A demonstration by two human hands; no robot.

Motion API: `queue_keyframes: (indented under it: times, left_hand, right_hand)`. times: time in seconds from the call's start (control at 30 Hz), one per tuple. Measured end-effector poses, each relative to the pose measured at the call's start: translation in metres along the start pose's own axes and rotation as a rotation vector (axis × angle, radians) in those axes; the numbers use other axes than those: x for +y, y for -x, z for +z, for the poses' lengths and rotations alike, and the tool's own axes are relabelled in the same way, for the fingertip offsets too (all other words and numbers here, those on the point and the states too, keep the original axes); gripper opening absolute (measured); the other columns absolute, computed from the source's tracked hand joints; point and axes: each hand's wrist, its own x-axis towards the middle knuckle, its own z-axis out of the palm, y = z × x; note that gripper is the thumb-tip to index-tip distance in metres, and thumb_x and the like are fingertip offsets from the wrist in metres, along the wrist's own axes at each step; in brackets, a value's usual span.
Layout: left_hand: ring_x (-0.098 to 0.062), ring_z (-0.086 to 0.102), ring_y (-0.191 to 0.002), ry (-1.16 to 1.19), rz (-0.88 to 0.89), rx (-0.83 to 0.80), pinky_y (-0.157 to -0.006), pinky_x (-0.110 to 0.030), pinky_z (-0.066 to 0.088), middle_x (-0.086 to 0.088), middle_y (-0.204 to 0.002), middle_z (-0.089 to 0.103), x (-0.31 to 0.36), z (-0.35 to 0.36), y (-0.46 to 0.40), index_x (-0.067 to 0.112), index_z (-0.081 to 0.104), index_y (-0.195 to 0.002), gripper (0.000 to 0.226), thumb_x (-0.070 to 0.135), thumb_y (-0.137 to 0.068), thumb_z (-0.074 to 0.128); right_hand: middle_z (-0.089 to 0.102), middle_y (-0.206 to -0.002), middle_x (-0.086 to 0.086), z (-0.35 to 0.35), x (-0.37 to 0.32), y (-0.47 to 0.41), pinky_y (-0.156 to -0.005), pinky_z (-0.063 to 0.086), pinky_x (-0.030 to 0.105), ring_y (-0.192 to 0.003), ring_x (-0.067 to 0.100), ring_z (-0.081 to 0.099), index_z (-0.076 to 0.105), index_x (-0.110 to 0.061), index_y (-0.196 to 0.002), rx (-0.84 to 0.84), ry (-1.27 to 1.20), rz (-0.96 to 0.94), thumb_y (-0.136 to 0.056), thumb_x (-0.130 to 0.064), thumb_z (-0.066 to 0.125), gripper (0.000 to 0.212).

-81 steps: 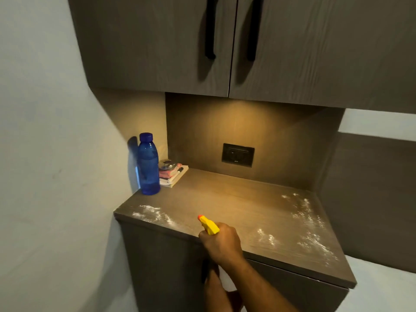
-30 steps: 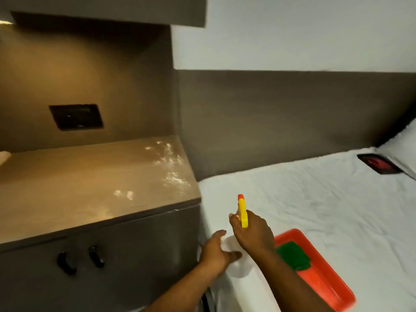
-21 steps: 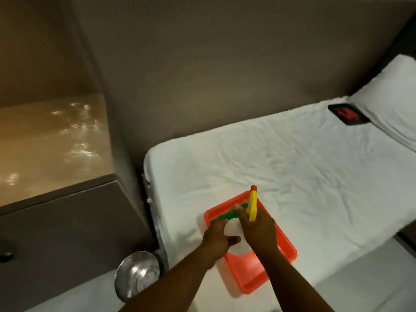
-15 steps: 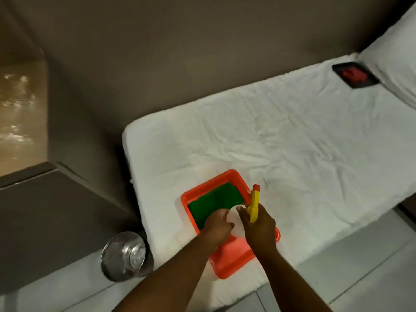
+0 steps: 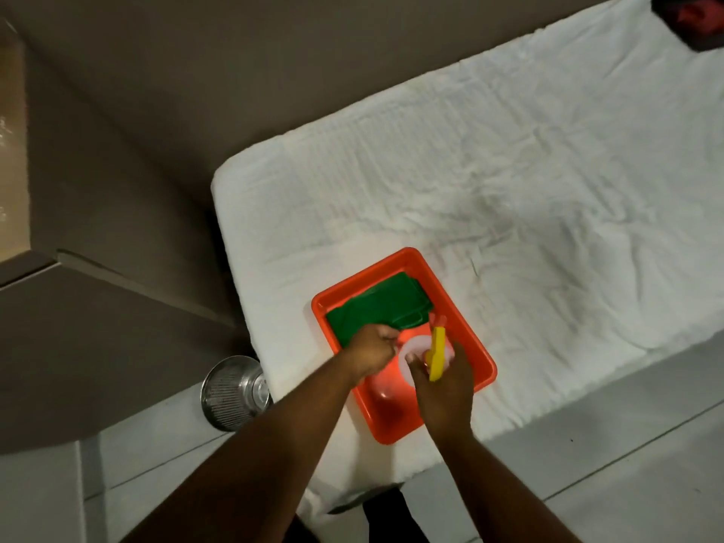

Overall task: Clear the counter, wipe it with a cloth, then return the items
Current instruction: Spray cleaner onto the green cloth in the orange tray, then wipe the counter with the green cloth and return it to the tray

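An orange tray (image 5: 480,356) lies on the near corner of the bed. A folded green cloth (image 5: 378,305) fills its far half. My left hand (image 5: 370,348) is over the cloth's near edge with its fingers curled onto it. My right hand (image 5: 444,389) grips a spray bottle (image 5: 437,352) with a yellow trigger and a pale body, held low inside the tray beside the cloth. Only a lit strip of the counter (image 5: 11,158) shows at the far left.
The bed's white sheet (image 5: 509,170) spreads to the right, with a dark object with red on it (image 5: 689,17) at its far end. A steel bin (image 5: 235,389) stands on the tiled floor between the cabinet and the bed.
I turned from the counter to the bed, carrying the spray bottle. The bottle has come down into the tray. My left hand left the bottle's body and closed on the green cloth.
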Motion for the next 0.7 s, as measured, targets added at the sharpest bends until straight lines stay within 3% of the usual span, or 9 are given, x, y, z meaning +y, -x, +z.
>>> queue_keyframes:
  times: [0.03,0.1,0.17,0.23,0.37,0.5,0.63,0.7]
  left_hand:
    - [-0.032,0.057,-0.120,-0.057,0.007,0.021,-0.099,-0.034,0.046,-0.021,-0.129,0.060,-0.001,-0.009,-0.003,-0.001,0.056,-0.127,0.038,-0.003,-0.090,0.053]
    - [-0.027,0.055,-0.123,-0.164,0.052,0.089,-0.104,-0.029,0.042,-0.016,-0.133,0.058,-0.006,-0.029,-0.012,0.003,0.057,-0.129,0.040,0.000,-0.089,0.055]
    - [-0.027,0.052,-0.126,-0.320,0.084,0.140,-0.105,-0.027,0.039,-0.013,-0.135,0.057,-0.008,-0.050,-0.019,0.006,0.058,-0.129,0.040,0.003,-0.089,0.055]
    - [-0.030,0.053,-0.124,-0.434,0.098,0.164,-0.101,-0.029,0.042,-0.013,-0.132,0.059,-0.013,-0.064,-0.029,0.009,0.060,-0.126,0.039,0.005,-0.088,0.053]
    - [-0.034,0.058,-0.113,-0.619,0.152,0.105,-0.091,-0.035,0.046,-0.016,-0.121,0.064,-0.020,-0.069,-0.057,0.006,0.063,-0.114,0.030,0.009,-0.086,0.052]
    - [-0.028,0.063,-0.094,-0.570,0.136,0.078,-0.073,-0.032,0.044,-0.013,-0.102,0.066,-0.028,-0.058,-0.081,0.009,0.060,-0.092,0.011,0.017,-0.090,0.053]
    - [-0.025,0.061,-0.095,-0.530,0.078,0.090,-0.080,-0.030,0.047,-0.012,-0.108,0.063,-0.032,-0.056,-0.092,0.008,0.061,-0.108,0.022,0.023,-0.093,0.053]
    - [-0.021,0.059,-0.079,-0.497,0.033,-0.021,-0.068,-0.028,0.047,-0.014,-0.099,0.062,-0.027,-0.062,-0.088,0.009,0.061,-0.101,0.019,0.024,-0.090,0.057]
  right_hand:
    - [0.067,-0.114,0.010,0.006,0.003,0.009,-0.087,0.052,0.036,-0.106,0.025,0.064,0.058,-0.006,-0.122,0.043,-0.020,0.181,-0.076,-0.038,0.080,0.061]
    - [0.067,-0.113,0.016,0.022,0.015,0.026,-0.089,0.047,0.035,-0.108,0.035,0.061,0.061,-0.001,-0.115,0.023,-0.042,0.440,-0.079,-0.046,0.075,0.059]
    - [0.071,-0.100,0.016,0.043,0.013,0.038,-0.089,0.048,0.037,-0.100,0.036,0.064,0.071,-0.004,-0.104,-0.098,-0.079,0.433,-0.086,-0.045,0.066,0.044]
    - [0.071,-0.108,0.018,0.068,0.001,0.037,-0.095,0.047,0.041,-0.105,0.037,0.063,0.070,-0.007,-0.115,-0.125,-0.129,0.367,-0.092,-0.036,0.061,0.038]
    - [0.061,-0.127,0.023,0.113,-0.022,-0.003,-0.098,0.041,0.038,-0.119,0.041,0.055,0.054,0.002,-0.126,0.036,-0.188,0.343,-0.096,-0.023,0.054,0.039]
    - [0.054,-0.134,0.025,0.141,-0.018,-0.055,-0.099,0.041,0.040,-0.122,0.042,0.053,0.040,0.003,-0.137,0.158,-0.178,0.472,-0.097,-0.029,0.051,0.052]
    - [0.057,-0.129,0.022,0.155,-0.015,-0.069,-0.097,0.048,0.044,-0.115,0.040,0.058,0.043,0.002,-0.134,0.197,-0.331,0.576,-0.096,-0.024,0.053,0.047]
    - [0.060,-0.126,0.020,0.157,-0.021,-0.062,-0.099,0.048,0.047,-0.114,0.037,0.060,0.047,0.000,-0.131,0.209,-0.416,0.520,-0.093,-0.016,0.052,0.042]
